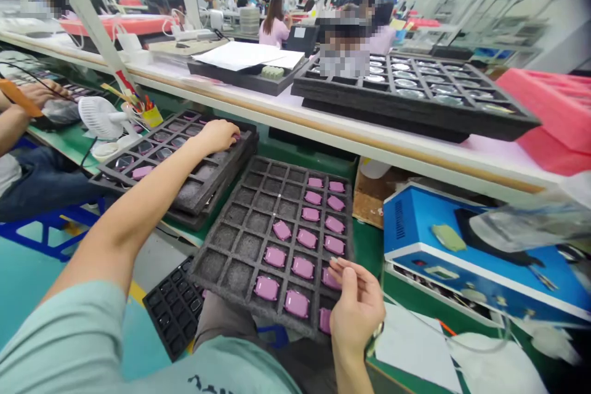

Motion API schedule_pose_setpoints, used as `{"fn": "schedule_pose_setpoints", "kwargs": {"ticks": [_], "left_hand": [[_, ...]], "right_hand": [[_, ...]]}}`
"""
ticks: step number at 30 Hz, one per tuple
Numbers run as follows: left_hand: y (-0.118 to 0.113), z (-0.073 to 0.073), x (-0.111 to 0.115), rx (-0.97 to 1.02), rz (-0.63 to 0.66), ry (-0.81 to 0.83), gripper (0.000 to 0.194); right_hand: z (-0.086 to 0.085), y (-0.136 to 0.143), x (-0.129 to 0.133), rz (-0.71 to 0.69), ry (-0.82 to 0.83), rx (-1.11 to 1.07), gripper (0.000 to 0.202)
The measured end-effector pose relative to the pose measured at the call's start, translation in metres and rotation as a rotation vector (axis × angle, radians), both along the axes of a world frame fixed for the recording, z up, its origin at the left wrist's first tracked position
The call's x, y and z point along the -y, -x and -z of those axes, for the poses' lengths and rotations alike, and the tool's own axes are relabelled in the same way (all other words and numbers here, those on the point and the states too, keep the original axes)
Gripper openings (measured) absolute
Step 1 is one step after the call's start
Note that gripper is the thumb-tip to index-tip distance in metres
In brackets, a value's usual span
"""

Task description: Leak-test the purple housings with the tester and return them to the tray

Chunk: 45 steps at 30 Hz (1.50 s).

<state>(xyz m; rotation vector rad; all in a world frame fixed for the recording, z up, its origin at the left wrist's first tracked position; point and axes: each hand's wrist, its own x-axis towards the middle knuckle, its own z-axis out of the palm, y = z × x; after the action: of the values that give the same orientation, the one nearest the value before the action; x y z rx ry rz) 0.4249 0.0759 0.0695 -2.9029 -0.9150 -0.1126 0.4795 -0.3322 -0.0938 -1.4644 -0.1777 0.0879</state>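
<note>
My left hand (220,136) reaches to the far right corner of a stacked dark foam tray (196,194) on the left. Its fingers are closed on a pink watch case (237,136), mostly hidden by them. More pink cases and round glassy parts sit in that tray's compartments. In front of me a second foam tray (240,245) lies tilted, its right-hand columns holding several pink watch cases (303,267) and its left compartments bare. My right hand (356,308) is at this tray's right edge, loosely curled with thumb and fingers apart, partly covering the nearest cases.
A shelf (277,108) crosses above the bench, bearing black trays (415,95) and red foam (554,117). A blue machine (480,252) stands at right. A small white fan (101,117) and a co-worker's hand (41,93) are at left. A black tray (173,305) sits low.
</note>
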Motion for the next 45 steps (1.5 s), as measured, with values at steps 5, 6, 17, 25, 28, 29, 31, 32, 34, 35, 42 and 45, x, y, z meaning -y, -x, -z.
{"fn": "schedule_pose_setpoints", "kwargs": {"ticks": [5,6,17,25,28,29,31,32,34,35,42,45], "left_hand": [[0.02,0.036,0.128,0.697,0.125,0.71,0.033],[0.019,0.05,0.158,0.778,0.102,0.916,0.033],[-0.026,0.138,0.29,0.964,-0.168,1.681,0.043],[-0.021,0.144,0.299,0.987,-0.23,1.642,0.037],[-0.022,0.145,0.301,0.983,-0.231,1.593,0.036],[-0.022,0.145,0.301,0.979,-0.229,1.579,0.036],[-0.022,0.145,0.301,0.97,-0.222,1.56,0.035],[-0.022,0.145,0.302,0.968,-0.219,1.553,0.035],[-0.022,0.145,0.302,0.968,-0.214,1.54,0.034],[-0.022,0.145,0.302,0.966,-0.212,1.535,0.033],[-0.022,0.145,0.301,0.956,-0.208,1.521,0.033],[-0.022,0.144,0.302,0.964,-0.198,1.531,0.032]], "right_hand": [[0.0,-0.003,-0.006,0.033,-0.11,0.0,0.027],[0.0,-0.004,-0.008,0.038,-0.128,0.008,0.026],[-0.003,-0.015,-0.011,0.095,-0.151,0.114,0.015],[0.0,-0.017,-0.009,0.053,-0.18,0.136,0.011],[0.001,-0.016,-0.009,0.065,-0.155,0.13,0.011],[0.001,-0.016,-0.008,0.067,-0.145,0.127,0.011],[0.001,-0.016,-0.008,0.067,-0.134,0.126,0.011],[0.001,-0.016,-0.008,0.067,-0.131,0.127,0.011],[0.001,-0.017,-0.008,0.066,-0.126,0.13,0.011],[0.001,-0.017,-0.008,0.066,-0.123,0.13,0.011],[0.002,-0.017,-0.008,0.064,-0.111,0.116,0.011],[0.002,-0.018,-0.008,0.06,-0.123,0.109,0.011]]}}
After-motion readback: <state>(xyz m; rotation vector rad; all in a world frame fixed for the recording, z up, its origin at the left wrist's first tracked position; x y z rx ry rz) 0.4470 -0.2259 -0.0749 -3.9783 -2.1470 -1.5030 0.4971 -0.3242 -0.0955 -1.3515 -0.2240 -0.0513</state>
